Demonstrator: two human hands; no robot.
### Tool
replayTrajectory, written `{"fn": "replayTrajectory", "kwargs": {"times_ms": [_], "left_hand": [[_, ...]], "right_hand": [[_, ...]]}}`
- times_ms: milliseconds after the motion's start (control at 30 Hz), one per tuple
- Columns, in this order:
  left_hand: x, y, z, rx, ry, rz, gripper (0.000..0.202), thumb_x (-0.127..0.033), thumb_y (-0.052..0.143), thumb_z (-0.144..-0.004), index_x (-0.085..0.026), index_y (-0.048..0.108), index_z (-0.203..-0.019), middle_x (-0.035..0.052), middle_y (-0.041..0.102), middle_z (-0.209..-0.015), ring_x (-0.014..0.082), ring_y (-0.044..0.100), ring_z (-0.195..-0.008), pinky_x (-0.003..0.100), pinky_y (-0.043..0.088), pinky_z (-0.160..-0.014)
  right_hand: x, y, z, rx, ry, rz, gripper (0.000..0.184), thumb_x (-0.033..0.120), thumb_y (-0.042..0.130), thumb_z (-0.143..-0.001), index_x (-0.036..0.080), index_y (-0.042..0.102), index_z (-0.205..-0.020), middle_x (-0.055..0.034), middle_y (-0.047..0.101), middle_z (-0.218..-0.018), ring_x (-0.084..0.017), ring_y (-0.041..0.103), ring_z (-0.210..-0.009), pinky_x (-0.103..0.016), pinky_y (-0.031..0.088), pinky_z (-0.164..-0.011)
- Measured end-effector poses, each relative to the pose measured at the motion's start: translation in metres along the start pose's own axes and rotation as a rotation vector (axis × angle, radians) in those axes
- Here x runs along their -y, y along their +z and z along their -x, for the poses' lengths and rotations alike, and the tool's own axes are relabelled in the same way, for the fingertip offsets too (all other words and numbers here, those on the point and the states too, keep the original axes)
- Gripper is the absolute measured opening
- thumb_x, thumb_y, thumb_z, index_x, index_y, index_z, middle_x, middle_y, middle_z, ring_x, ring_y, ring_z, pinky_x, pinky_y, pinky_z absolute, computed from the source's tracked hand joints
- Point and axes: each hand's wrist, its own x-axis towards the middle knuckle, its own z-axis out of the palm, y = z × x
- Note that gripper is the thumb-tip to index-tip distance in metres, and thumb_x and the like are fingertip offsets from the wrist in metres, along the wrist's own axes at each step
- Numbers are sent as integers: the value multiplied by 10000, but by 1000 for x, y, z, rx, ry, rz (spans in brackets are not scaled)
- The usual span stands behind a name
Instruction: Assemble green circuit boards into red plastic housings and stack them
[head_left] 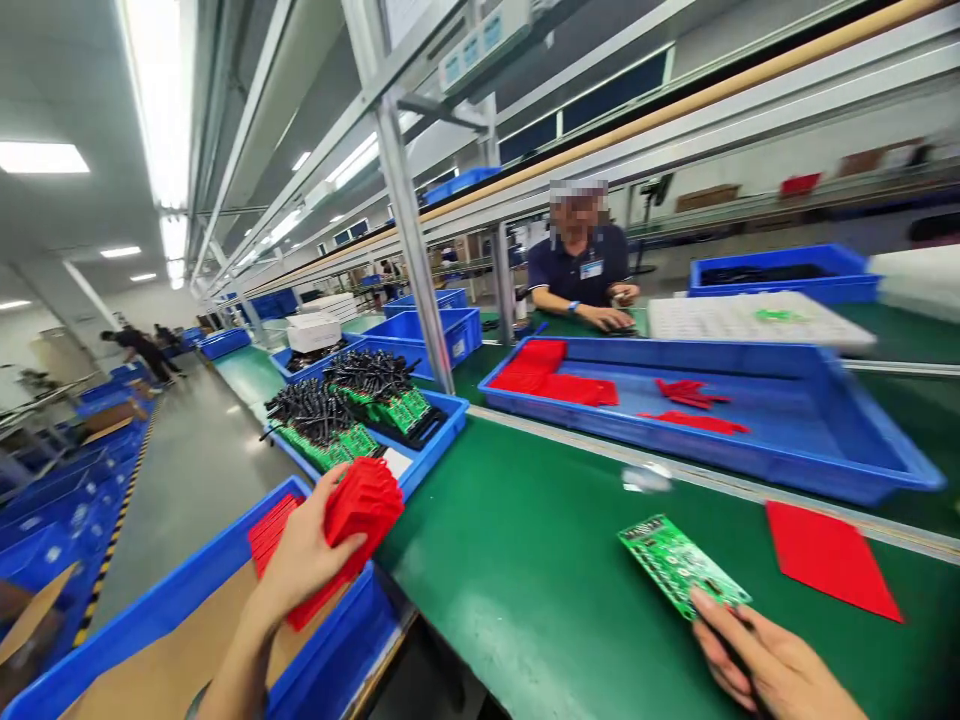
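My left hand [311, 545] grips a stack of red sheets [364, 510] above the near blue bin, its thumb on the front side and its fingers behind. More red pieces [270, 530] stand in that bin just behind the hand. On the right, my right hand [765, 650] pinches the near corner of a green circuit board [679, 560], held tilted over the green bench. Something dark and thin, perhaps a cable, passes under the right-hand fingers. Beyond the board lies a flat red sheet [832, 560] on the bench.
A cardboard-lined blue bin [172, 600] stands at lower left. Past it, a blue tray [446, 430] carries circuit boards with black cables [322, 420]. A long blue tray [795, 400] holds red pieces. A person [581, 260] works across the bench. A metal post [409, 230] rises mid-view.
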Motion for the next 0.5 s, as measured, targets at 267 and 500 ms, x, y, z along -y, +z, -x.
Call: {"fn": "replayTrajectory", "kwargs": {"times_ms": [267, 500], "left_hand": [[-85, 156, -174, 216, 18, -207, 664, -231, 679, -681, -144, 409, -1281, 135, 611, -1076, 275, 591, -986, 370, 456, -844], [-79, 213, -229, 251, -36, -280, 443, -383, 539, -874, -165, 461, -1252, 106, 525, -1203, 234, 554, -1020, 450, 472, -862]], "right_hand": [[-8, 5, -4, 85, -59, -94, 579, 733, 541, -678, 187, 440, -514, 62, 348, -390, -66, 301, -348, -210, 272, -371], [-15, 9, -11, 91, -59, -79, 585, 743, 533, -668, 190, 426, -511, 73, 333, -358, -50, 272, -310, -193, 265, -346]]}}
